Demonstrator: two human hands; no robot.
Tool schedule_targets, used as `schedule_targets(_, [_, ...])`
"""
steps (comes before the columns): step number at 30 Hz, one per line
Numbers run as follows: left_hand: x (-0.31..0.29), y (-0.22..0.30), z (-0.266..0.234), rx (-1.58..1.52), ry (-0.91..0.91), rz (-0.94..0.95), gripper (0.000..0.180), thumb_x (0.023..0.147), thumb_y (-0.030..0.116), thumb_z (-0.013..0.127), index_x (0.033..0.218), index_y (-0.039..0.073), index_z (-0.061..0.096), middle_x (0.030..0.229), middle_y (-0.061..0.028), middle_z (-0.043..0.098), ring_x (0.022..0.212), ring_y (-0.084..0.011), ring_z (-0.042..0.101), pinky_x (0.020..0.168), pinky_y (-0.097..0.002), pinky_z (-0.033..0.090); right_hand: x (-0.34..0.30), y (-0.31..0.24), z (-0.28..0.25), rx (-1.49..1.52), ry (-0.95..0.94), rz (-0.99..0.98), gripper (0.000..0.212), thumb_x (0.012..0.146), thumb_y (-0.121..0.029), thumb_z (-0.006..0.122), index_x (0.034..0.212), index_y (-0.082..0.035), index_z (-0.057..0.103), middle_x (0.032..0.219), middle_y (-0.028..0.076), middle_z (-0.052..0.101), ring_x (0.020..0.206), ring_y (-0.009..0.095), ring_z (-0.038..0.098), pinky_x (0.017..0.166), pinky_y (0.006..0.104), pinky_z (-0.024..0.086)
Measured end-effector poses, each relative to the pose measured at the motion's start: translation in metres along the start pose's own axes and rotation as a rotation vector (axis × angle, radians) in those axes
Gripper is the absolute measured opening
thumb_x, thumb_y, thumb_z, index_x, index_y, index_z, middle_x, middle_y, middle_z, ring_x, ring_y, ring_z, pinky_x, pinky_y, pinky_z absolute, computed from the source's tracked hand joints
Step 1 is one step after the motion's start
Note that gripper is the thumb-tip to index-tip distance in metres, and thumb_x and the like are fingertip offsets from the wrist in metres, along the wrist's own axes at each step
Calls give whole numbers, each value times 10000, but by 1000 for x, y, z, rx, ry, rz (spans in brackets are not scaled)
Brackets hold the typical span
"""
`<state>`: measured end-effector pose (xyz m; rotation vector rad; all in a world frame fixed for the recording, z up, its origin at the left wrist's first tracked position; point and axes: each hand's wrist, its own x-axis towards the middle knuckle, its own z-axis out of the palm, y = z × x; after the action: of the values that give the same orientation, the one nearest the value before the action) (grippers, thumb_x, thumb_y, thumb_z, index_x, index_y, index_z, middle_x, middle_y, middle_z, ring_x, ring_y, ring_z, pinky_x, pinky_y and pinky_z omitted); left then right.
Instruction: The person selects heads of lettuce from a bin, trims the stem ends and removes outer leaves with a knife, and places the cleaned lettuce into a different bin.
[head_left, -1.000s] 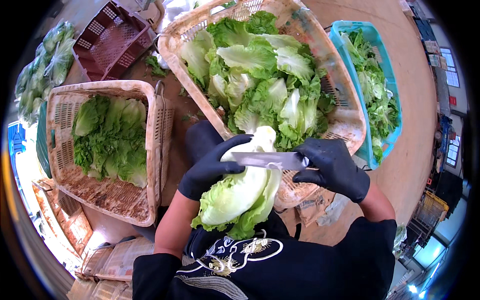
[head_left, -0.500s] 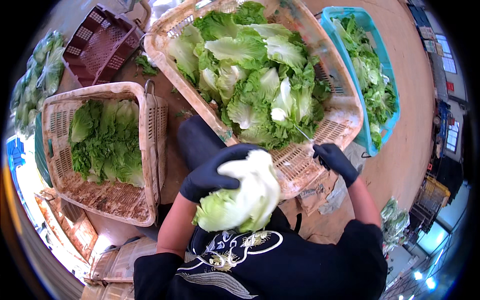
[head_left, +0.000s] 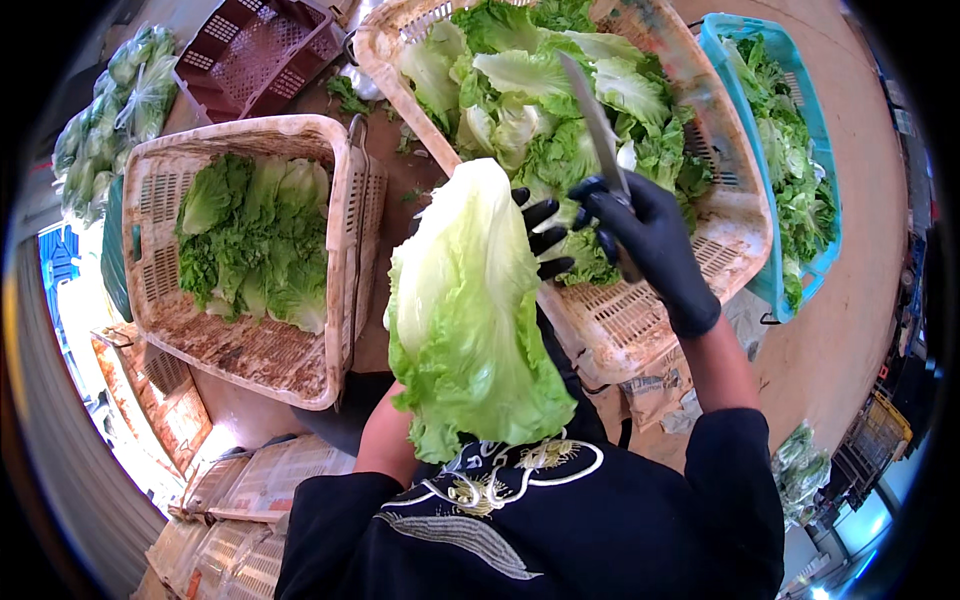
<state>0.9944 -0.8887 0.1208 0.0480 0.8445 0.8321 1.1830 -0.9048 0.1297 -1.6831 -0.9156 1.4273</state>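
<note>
A head of leafy green lettuce (head_left: 470, 320) stands upright before my chest, its pale base up and its frilly leaf ends hanging down. My left hand (head_left: 547, 239), in a black glove, holds it from behind. Only the fingers show, stretched out past the right side of the lettuce; palm and thumb are hidden. Gloved in black as well, my right hand (head_left: 655, 245) grips a knife (head_left: 592, 115) just right of the lettuce, with the blade pointing up and away from me. Beyond both hands, a large dirty pale basket (head_left: 748, 200) holds loose lettuce leaves (head_left: 520, 75).
To the left, a soiled pale basket (head_left: 240, 372) contains trimmed lettuce (head_left: 255, 235). A turquoise basket (head_left: 775, 290) of leaves stands at far right. Behind on the left are a maroon crate (head_left: 255, 60) and bagged greens (head_left: 110, 130). More bagged greens (head_left: 800, 470) lie at lower right.
The lettuce has turned from lying sideways to upright, and my left hand has gone behind it. My right hand has brought the knife up and nearer the lettuce. The view has shifted.
</note>
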Motion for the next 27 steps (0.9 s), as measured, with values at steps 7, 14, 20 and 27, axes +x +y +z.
schedule_targets(7, [5,-45,-61,138,-206,318,525,879,156,459,1330,53,210,1320,-109,300,1192,-186,327,980,-292,293,19,-15,33,-408,-183,-362,365,752,-309,634,873,27,559,705,111,582,584,153,591,446,253,476])
schedule_targets(14, [18,-11,-46,152,-570,114,277,874,149,462,1119,20,441,949,-47,506,852,-131,495,754,-255,435,35,1,25,-223,-339,-154,254,694,-205,580,855,-16,527,709,26,495,570,75,490,450,216,418])
schedule_targets(20, [20,-31,-50,92,-489,-22,293,875,174,460,1122,17,450,971,-57,519,871,-140,507,784,-262,429,63,-5,-5,-364,-575,4,326,684,-237,554,870,31,555,650,35,509,599,99,472,553,249,399])
schedule_targets(27, [0,-5,-67,-10,-443,-83,314,876,203,457,1127,15,460,998,-68,533,893,-149,522,819,-269,423,71,-9,-23,-1006,-414,-362,269,645,-238,566,786,-11,536,710,173,520,626,317,495,578,395,385])
